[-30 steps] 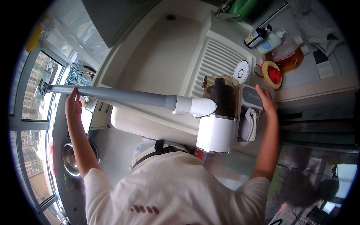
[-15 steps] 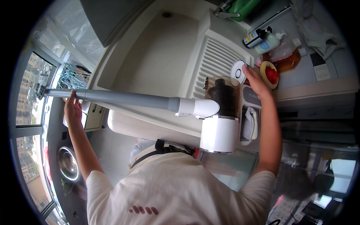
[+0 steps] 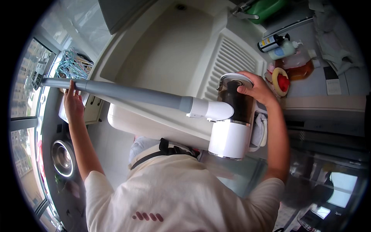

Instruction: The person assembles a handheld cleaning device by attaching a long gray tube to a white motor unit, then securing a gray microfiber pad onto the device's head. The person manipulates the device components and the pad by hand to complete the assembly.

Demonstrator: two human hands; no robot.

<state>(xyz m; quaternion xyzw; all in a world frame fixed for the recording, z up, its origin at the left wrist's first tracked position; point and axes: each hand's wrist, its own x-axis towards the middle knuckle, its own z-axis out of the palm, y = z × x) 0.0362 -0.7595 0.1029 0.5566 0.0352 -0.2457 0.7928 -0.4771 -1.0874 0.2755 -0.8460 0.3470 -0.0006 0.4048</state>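
Note:
A cordless vacuum cleaner lies level in front of me, with its long grey tube [image 3: 135,94] reaching to the left. My left hand [image 3: 73,104] supports the tube near its far left end, fingers bent at its underside. At the other end are a white motor body [image 3: 228,139] and a smoky see-through dust cup [image 3: 236,101] with a dark core. Over the cup's open-end rim sits a round lid [image 3: 233,76]. My right hand [image 3: 261,89] grips the cup's right side at the lid, thumb across the cup wall. Its other fingers are partly hidden.
Beyond the vacuum is a cream laundry sink [image 3: 154,50] with a ribbed washboard [image 3: 228,54]. On the right ledge stand pump bottles [image 3: 284,50], an amber bottle [image 3: 299,69] and a yellow ring-shaped item [image 3: 279,82]. A grey cloth [image 3: 259,129] hangs beside the motor body.
My right hand has brought the round white lid from beside the cup onto its end and now grips there. The vacuum's cup end has shifted slightly right; my left hand stays at the tube.

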